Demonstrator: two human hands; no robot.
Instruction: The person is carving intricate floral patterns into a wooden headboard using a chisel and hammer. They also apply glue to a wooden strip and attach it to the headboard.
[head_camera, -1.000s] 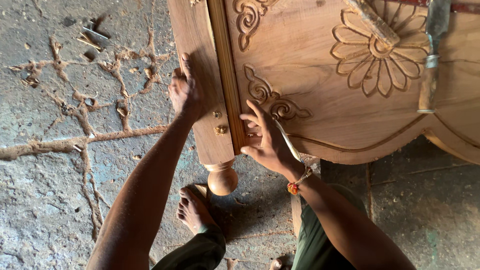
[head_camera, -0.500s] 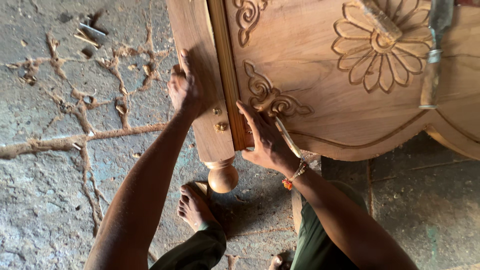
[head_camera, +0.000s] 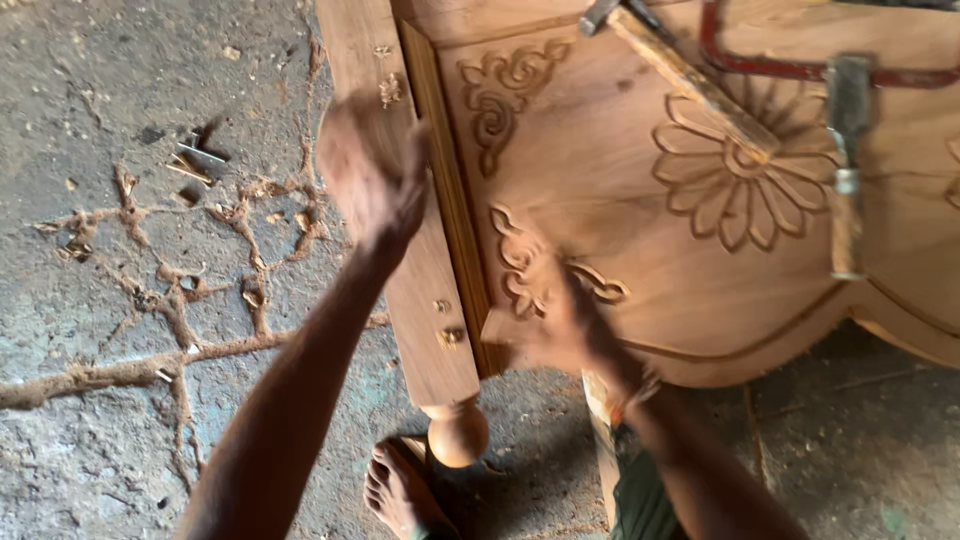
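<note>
Hands work on a pale carved wooden furniture panel (head_camera: 700, 250) lying on the cracked grey concrete floor (head_camera: 130, 400): left hand (head_camera: 372, 180), blurred, hovers over the plain square corner post with a turned ball foot (head_camera: 420, 290), its grip impossible to judge. Right hand (head_camera: 560, 335) presses on the panel's lower edge by the scroll carving (head_camera: 520, 265), its grip equally unreadable. Judged step: seating the post against the panel; next move calls for steady pressure along that joint.

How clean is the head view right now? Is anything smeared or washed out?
Head view: both hands are motion-blurred, the left hand over the post and the right hand at the carved panel, so neither grip can be read. The hammers are slightly soft. The floor is sharper. Light is even with no glare, and shade lies under the panel's edge.
</note>
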